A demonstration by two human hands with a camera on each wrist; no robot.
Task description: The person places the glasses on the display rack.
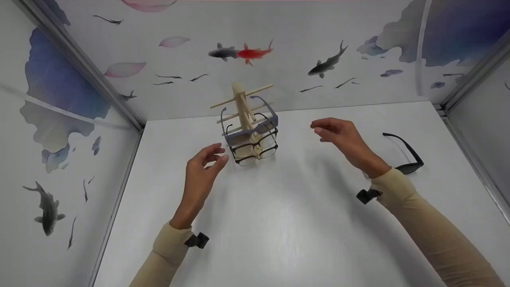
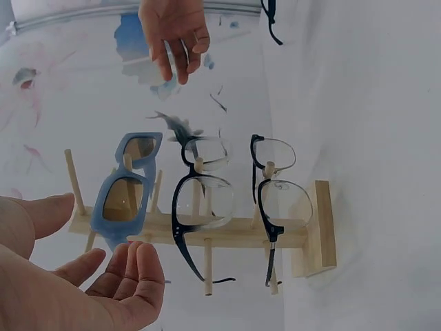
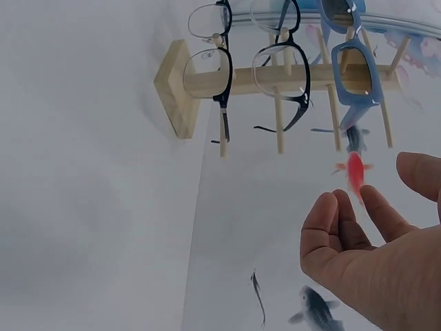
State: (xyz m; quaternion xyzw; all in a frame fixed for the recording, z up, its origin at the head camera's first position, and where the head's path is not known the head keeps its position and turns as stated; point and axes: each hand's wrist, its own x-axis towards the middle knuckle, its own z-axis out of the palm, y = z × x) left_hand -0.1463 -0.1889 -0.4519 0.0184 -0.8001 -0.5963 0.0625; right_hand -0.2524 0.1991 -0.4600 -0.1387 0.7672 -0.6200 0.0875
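Observation:
A wooden glasses stand [image 1: 240, 101] with crosswise pegs rises at the back middle of the table. Blue-framed sunglasses [image 1: 255, 129] hang on it above two pairs of clear glasses with dark frames, the middle pair [image 2: 200, 203] and the lowest pair [image 2: 286, 203]. My left hand [image 1: 202, 169] is just left of the stand, fingers loosely bent with a gap to the thumb, holding nothing; in the left wrist view it looks close to the blue sunglasses. Off to the stand's right, my right hand [image 1: 342, 141] hovers with relaxed fingers and nothing in them.
Black sunglasses [image 1: 410, 165] lie on the white table [image 1: 271, 223] at the right, partly hidden behind my right wrist. A wall with painted fish [image 1: 255, 53] stands close behind the stand. Another panel [image 1: 48, 159] closes off the left side.

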